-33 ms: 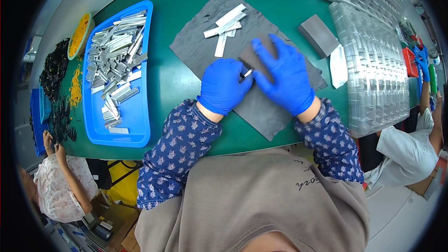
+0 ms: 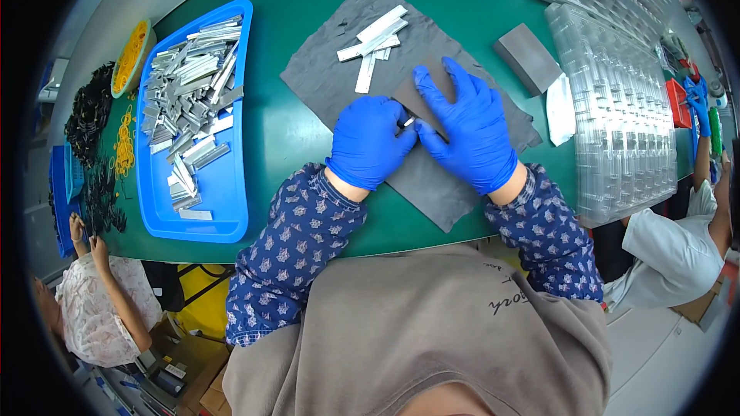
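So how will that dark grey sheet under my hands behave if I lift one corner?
The sheet will probably bend rather than stay stiff, since it looks thin, with ragged edges. It's likely light for its spread for the same reason. The loose metal strips lying on it may slide, as nothing visible fastens them.

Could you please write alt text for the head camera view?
A person's blue-gloved left hand grips a small shiny piece while the right hand lies over a dark block, above a gray sheet bearing metal strips. A blue tray of metal pieces stands left.
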Available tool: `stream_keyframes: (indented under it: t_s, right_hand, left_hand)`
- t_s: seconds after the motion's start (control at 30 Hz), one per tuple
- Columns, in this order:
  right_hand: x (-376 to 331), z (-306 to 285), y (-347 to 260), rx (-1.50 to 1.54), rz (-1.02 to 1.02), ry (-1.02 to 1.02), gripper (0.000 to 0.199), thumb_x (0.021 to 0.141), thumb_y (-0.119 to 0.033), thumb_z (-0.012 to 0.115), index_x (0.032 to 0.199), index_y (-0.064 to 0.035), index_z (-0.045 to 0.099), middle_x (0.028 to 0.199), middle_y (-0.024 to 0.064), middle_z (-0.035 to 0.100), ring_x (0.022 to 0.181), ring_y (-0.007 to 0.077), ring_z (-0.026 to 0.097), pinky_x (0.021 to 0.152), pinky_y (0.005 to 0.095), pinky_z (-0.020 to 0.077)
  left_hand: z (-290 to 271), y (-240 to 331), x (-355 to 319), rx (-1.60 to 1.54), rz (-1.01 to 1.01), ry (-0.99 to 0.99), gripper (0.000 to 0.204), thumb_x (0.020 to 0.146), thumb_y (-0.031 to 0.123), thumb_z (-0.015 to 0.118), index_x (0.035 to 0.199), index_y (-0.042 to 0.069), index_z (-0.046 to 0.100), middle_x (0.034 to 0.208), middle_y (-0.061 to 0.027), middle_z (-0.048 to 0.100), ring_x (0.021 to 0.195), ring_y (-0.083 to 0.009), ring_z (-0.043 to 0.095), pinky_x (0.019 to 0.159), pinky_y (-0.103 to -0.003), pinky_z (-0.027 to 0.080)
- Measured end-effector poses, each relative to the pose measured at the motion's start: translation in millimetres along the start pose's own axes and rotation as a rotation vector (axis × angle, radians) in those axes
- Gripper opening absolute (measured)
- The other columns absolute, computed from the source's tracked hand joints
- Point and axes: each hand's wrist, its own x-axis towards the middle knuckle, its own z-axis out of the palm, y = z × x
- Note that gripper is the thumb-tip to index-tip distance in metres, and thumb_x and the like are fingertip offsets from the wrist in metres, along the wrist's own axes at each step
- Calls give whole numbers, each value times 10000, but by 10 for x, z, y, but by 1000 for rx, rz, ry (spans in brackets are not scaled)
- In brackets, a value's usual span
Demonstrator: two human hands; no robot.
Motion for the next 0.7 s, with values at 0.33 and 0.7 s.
stream_keyframes:
  t_s: [0.33,0.7]
  right_hand:
    - [58,-10,344,137,97,186,612,761,-305,704,1345,-205,546,1261,237,535,1039,399,559,879,457,467]
    - [68,48,654,189,254,251,563,784,-263,725,1320,-174,577,1277,253,529,1130,403,534,987,450,434]
  left_hand:
    - [31,28,19,-35,-49,-8,188,751,234,673,667,71,631,676,-112,598,675,-314,591,630,-445,466]
    - [23,28,-34,42,9,32,180,761,217,722,729,57,645,636,-81,575,622,-261,572,584,-377,456]
